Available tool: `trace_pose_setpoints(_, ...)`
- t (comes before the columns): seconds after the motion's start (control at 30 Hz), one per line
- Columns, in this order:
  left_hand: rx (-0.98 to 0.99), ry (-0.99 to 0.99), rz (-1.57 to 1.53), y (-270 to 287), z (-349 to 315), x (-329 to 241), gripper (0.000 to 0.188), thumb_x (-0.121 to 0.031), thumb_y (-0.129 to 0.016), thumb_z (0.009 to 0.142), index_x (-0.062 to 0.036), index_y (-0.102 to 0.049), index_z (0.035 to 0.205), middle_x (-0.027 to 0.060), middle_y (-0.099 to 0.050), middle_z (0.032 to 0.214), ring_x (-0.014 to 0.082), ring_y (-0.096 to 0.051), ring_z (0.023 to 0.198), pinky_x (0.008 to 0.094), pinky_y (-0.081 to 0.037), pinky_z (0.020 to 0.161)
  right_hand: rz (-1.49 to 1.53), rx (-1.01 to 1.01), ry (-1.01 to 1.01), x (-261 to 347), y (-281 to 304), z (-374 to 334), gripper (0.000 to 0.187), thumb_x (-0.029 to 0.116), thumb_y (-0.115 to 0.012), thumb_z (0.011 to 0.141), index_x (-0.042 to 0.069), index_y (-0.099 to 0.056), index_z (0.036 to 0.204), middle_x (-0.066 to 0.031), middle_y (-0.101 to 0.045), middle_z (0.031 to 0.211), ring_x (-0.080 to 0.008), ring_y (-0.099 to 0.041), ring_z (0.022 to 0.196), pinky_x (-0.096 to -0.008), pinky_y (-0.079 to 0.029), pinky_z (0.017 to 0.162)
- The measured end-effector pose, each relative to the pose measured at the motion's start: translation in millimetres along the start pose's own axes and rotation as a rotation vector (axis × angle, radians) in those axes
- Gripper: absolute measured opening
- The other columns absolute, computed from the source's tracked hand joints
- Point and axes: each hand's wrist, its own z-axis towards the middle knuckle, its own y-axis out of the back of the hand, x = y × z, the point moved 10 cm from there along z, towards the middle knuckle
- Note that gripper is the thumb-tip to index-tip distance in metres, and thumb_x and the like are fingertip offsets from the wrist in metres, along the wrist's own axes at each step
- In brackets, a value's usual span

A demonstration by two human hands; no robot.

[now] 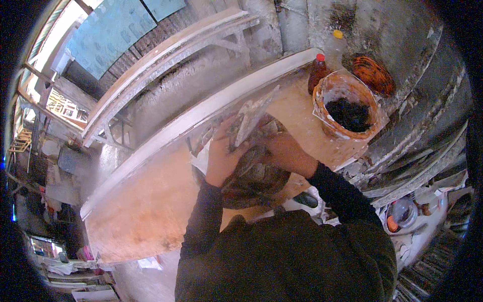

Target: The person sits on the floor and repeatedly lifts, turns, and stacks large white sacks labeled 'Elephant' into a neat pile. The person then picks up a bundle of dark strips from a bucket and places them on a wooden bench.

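Before me on the table lies a dark brown, crumpled bundle (246, 191), shiny like a plastic bag. My left hand (221, 160) grips its left side, the thumb bent inward. From the right, my right hand (291, 155) reaches onto the same bundle, its fingers curled into the folds. Between the two hands a pale, pointed flap (255, 115) stands up and leans to the upper right; whether it belongs to the bundle I cannot tell. A white scrap (201, 160) sticks out beside my left hand. My fingertips are partly hidden and blurred.
An orange-rimmed bucket (318, 98) with black contents stands on the table's (146, 216) far right. Behind it are a dark bottle with a red cap (317, 75), a clear bottle with a yellow cap (336, 45) and an orange lid (373, 75). Beyond runs a long whitish bench (171, 53).
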Motion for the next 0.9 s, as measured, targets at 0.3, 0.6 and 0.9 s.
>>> trace_pose_setpoints(0.3,-0.048,0.227,-0.209,5.7,-7.2,29.3,0.027,-0.016,-0.063,0.072,-0.0021,-0.062,0.095,0.0130,-0.047,0.120,0.0292,-0.045,0.110,0.0332,-0.033,0.093,0.150,-0.010,-0.036,54.1,-11.5,12.4,0.040,0.043,-0.051,0.079,0.007,-0.058,0.096,-0.0150,-0.061,0.089,-0.0351,-0.058,0.080,-0.0456,-0.044,0.074)
trace_pose_setpoints(0.6,-0.080,0.181,-0.269,16.6,-6.2,30.8,0.025,-0.016,-0.062,0.072,0.0003,-0.063,0.091,0.0128,-0.053,0.110,0.0257,-0.048,0.102,0.0306,-0.033,0.091,-0.069,-0.051,0.350,99.8,-38.0,-24.4,0.024,0.027,-0.056,0.071,0.013,-0.062,0.090,-0.0089,-0.061,0.091,-0.0310,-0.055,0.091,-0.0485,-0.038,0.084)
trace_pose_setpoints(0.9,-0.035,0.328,-0.477,15.2,-11.8,56.3,0.044,-0.003,-0.060,0.074,0.0013,-0.044,0.115,0.0076,-0.057,0.106,0.0154,-0.053,0.098,0.0267,-0.038,0.087,-0.141,0.195,0.039,61.3,-7.4,-5.6,0.024,0.029,-0.054,0.076,0.011,-0.062,0.088,-0.0137,-0.060,0.090,-0.0311,-0.057,0.083,-0.0435,-0.042,0.077)
